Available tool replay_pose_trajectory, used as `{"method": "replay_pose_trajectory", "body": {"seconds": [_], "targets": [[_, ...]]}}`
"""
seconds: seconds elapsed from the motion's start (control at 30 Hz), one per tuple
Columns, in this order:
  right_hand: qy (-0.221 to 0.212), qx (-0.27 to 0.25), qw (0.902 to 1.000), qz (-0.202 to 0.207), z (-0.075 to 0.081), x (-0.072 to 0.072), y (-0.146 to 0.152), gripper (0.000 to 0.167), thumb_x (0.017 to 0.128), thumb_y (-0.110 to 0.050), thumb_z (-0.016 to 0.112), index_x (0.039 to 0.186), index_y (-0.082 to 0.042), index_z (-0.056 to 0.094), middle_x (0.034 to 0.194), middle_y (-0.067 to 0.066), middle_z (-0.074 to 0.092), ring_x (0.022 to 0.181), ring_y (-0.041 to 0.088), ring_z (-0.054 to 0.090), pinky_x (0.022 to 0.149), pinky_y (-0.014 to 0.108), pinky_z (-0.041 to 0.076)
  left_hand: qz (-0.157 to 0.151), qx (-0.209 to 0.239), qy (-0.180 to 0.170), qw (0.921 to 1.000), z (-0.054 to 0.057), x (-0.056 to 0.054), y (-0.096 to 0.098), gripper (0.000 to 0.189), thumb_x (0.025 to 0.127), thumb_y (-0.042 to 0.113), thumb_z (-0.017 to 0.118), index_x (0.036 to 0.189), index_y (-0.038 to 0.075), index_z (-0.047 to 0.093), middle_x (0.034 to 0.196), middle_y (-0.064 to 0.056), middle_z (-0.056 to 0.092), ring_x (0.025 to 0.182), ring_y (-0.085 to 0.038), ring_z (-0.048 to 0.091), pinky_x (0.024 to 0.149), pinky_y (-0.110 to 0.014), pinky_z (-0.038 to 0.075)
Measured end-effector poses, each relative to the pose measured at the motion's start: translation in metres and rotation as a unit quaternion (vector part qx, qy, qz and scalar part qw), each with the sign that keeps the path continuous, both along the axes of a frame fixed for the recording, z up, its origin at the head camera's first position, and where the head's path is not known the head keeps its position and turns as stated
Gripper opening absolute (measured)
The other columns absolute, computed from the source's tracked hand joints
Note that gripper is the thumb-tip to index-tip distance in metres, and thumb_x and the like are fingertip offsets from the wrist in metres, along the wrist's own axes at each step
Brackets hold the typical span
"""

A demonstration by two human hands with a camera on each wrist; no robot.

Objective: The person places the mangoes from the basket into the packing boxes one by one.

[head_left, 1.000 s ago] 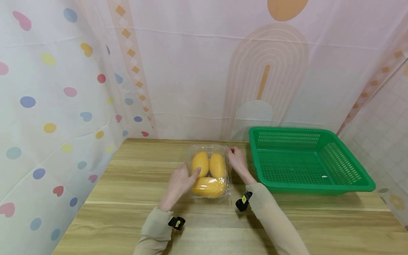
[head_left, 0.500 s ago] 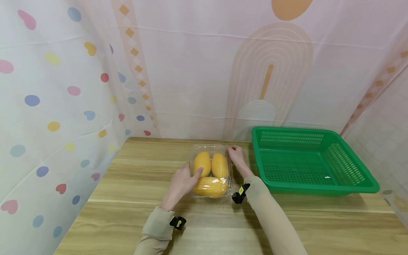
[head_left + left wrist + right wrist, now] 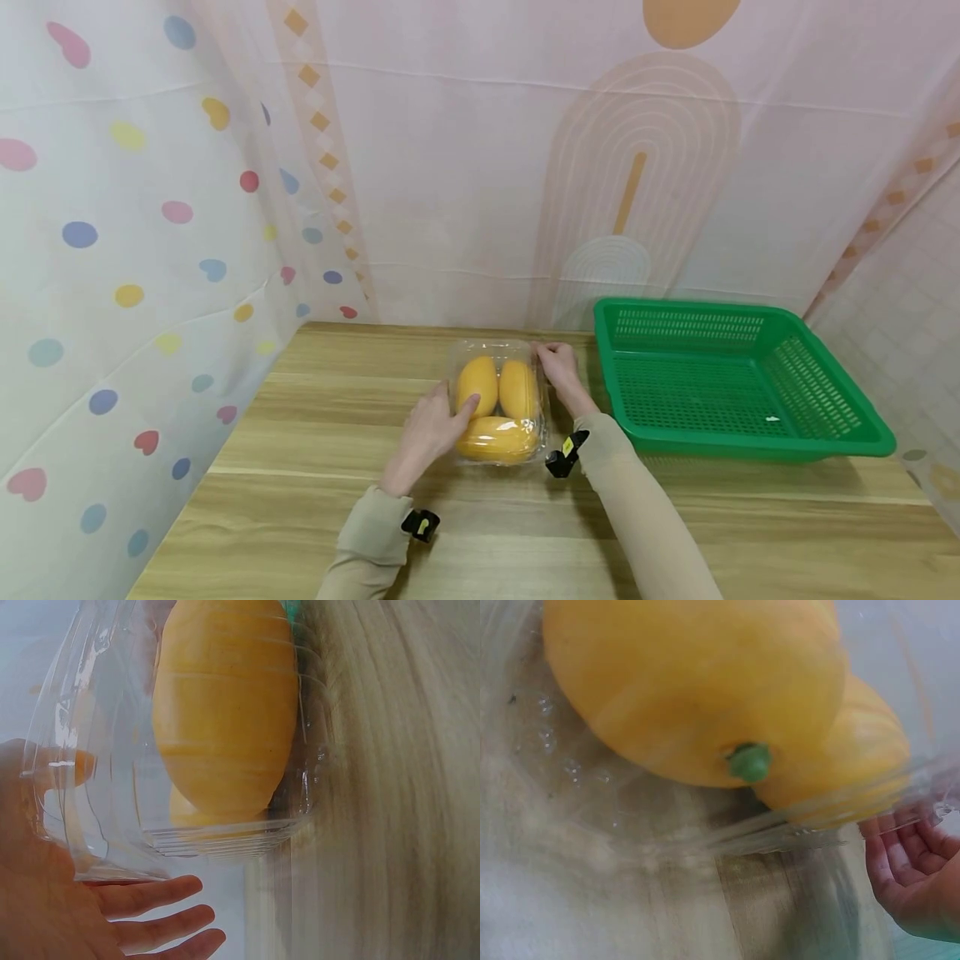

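Note:
Three yellow mangoes (image 3: 477, 385) lie inside a clear plastic clamshell box (image 3: 491, 348) with its lid down, at the middle of the table. My left hand (image 3: 429, 423) is at the box's left side: the thumb lies over the lid, the fingers reach along the side. In the left wrist view those fingers (image 3: 161, 930) are straight and spread beside the plastic. At the far right corner, my right hand (image 3: 560, 367) pinches the box's rim with curled fingers. The right wrist view has a mango's green stem (image 3: 750, 761) up close and the right hand (image 3: 919, 874) at the plastic edge.
A green plastic basket (image 3: 731, 446) with slotted walls stands to the right of the box, a small white speck on its floor. Behind the wooden table (image 3: 330, 467) hang patterned curtains (image 3: 450, 167), which also cover the left and right sides.
The head view has shifted slightly, so everything sits a little further right. The right hand has drawn slightly closer to the box's far corner. The left hand keeps its place.

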State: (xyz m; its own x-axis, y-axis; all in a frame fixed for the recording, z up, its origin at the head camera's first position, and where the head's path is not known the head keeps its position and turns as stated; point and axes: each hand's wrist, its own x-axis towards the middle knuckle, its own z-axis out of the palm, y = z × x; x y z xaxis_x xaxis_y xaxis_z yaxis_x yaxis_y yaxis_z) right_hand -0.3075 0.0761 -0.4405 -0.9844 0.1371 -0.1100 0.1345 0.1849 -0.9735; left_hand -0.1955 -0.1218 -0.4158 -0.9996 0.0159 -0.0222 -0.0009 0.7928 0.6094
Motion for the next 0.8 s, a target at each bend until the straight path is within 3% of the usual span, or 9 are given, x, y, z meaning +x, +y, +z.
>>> {"method": "replay_pose_trajectory", "body": {"seconds": [0.3,0.47,0.5,0.6,0.63,0.7,0.73,0.8], "targets": [[0.017,0.065,0.9977,0.008,0.003,0.0,-0.001,0.032,0.096,-0.019,0.053,0.078,0.004,0.066,0.076,0.005,0.061,0.067,0.009,0.05,0.054,0.019,0.038,0.005,-0.002,-0.008,1.0,-0.001,0.0,0.003,0.08,0.095,0.051,0.046,0.143,-0.01,0.028,0.144,-0.031,0.037,0.132,-0.047,0.039,0.109,-0.056,0.034],[0.012,0.068,0.9976,0.01,0.0,-0.004,-0.002,0.031,0.097,-0.015,0.051,0.084,0.009,0.066,0.084,0.014,0.064,0.069,0.015,0.053,0.057,0.024,0.042,0.006,-0.008,0.0,0.9999,0.0,0.001,0.005,0.079,0.095,0.05,0.046,0.142,-0.011,0.03,0.145,-0.031,0.036,0.133,-0.047,0.038,0.11,-0.056,0.033],[0.034,0.054,0.9978,0.018,-0.008,-0.008,0.001,0.034,0.097,-0.022,0.053,0.081,0.005,0.067,0.081,0.011,0.065,0.067,0.013,0.054,0.056,0.023,0.042,0.005,-0.01,0.003,0.9999,0.0,0.0,0.005,0.079,0.095,0.05,0.047,0.142,-0.011,0.03,0.145,-0.031,0.037,0.132,-0.047,0.038,0.11,-0.056,0.033],[0.037,0.06,0.9973,0.021,-0.009,-0.008,0.003,0.033,0.096,-0.023,0.053,0.084,0.004,0.07,0.084,0.013,0.068,0.071,0.016,0.058,0.06,0.028,0.046,0.004,-0.014,0.008,0.9999,0.0,0.0,0.006,0.078,0.095,0.05,0.047,0.142,-0.011,0.031,0.144,-0.031,0.038,0.132,-0.047,0.04,0.109,-0.056,0.034],[0.047,0.063,0.9968,0.019,-0.024,-0.02,0.006,0.034,0.096,-0.026,0.054,0.082,0.001,0.07,0.082,0.01,0.068,0.07,0.015,0.058,0.059,0.027,0.046,0.003,-0.014,0.009,0.9999,0.0,-0.001,0.006,0.079,0.095,0.05,0.047,0.142,-0.011,0.031,0.144,-0.031,0.037,0.132,-0.048,0.039,0.109,-0.056,0.034],[0.08,0.054,0.9951,0.023,-0.038,-0.028,0.011,0.035,0.094,-0.033,0.057,0.078,-0.004,0.071,0.077,0.004,0.068,0.068,0.012,0.057,0.056,0.025,0.044,0.002,-0.014,0.01,0.9999,0.0,-0.001,0.006,0.08,0.094,0.051,0.047,0.142,-0.011,0.031,0.144,-0.031,0.037,0.132,-0.048,0.039,0.109,-0.056,0.034],[0.056,0.065,0.9962,0.012,-0.035,-0.028,0.009,0.033,0.095,-0.028,0.056,0.082,-0.001,0.071,0.08,0.008,0.068,0.07,0.015,0.057,0.058,0.028,0.044,0.001,-0.015,0.012,0.9998,0.0,-0.001,0.006,0.079,0.094,0.051,0.047,0.141,-0.011,0.031,0.144,-0.032,0.037,0.131,-0.048,0.039,0.109,-0.056,0.034],[0.062,0.052,0.9967,0.007,-0.04,-0.029,0.01,0.034,0.094,-0.029,0.058,0.078,-0.002,0.071,0.072,0.002,0.065,0.065,0.012,0.054,0.055,0.026,0.042,0.0,-0.015,0.013,0.9998,0.0,-0.001,0.006,0.08,0.094,0.051,0.047,0.141,-0.012,0.031,0.144,-0.032,0.038,0.131,-0.048,0.04,0.108,-0.056,0.035]]}}
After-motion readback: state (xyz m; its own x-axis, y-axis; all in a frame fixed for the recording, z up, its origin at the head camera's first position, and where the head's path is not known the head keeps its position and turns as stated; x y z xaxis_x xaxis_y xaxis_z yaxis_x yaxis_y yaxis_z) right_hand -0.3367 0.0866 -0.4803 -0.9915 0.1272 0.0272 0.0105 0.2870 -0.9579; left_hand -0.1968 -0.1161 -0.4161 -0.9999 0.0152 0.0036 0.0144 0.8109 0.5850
